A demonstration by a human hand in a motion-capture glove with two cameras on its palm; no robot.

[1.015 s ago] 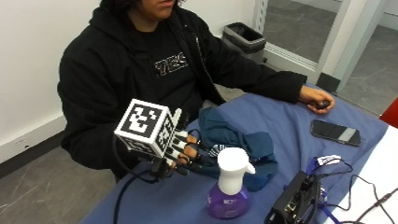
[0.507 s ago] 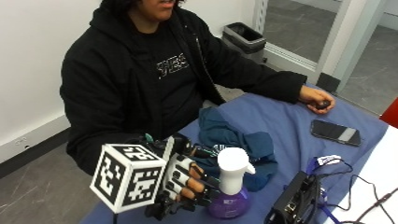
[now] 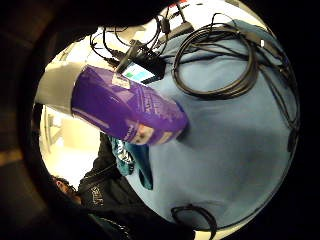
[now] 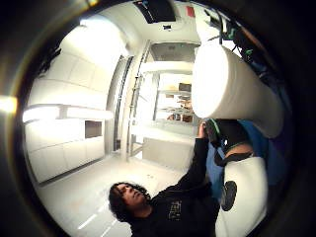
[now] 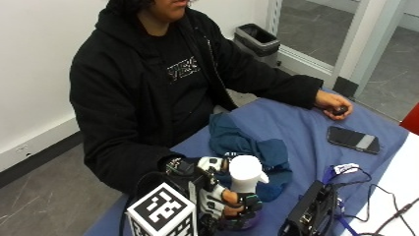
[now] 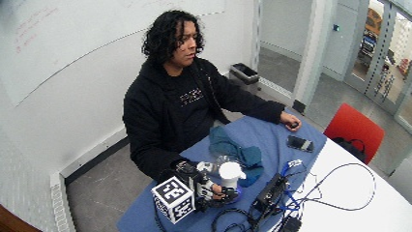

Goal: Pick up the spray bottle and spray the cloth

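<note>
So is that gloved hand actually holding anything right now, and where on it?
Yes: the gloved right hand holds the spray bottle, fingers curled round its purple body below the white spray head; the bottle looks upright on the table.

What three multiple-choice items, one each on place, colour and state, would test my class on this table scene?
1. Where does the phone lie?
A on the blue tablecloth
B on the floor
C in the bin

2. What colour is the spray bottle's body?
A red
B purple
C green

3. What is the gloved right hand doing?
A lying flat
B pinching the cloth
C gripping the bottle

Key: 1 A, it rests near the bare hand; 2 B, purple shows below the white head; 3 C, fingers curl round it.
</note>
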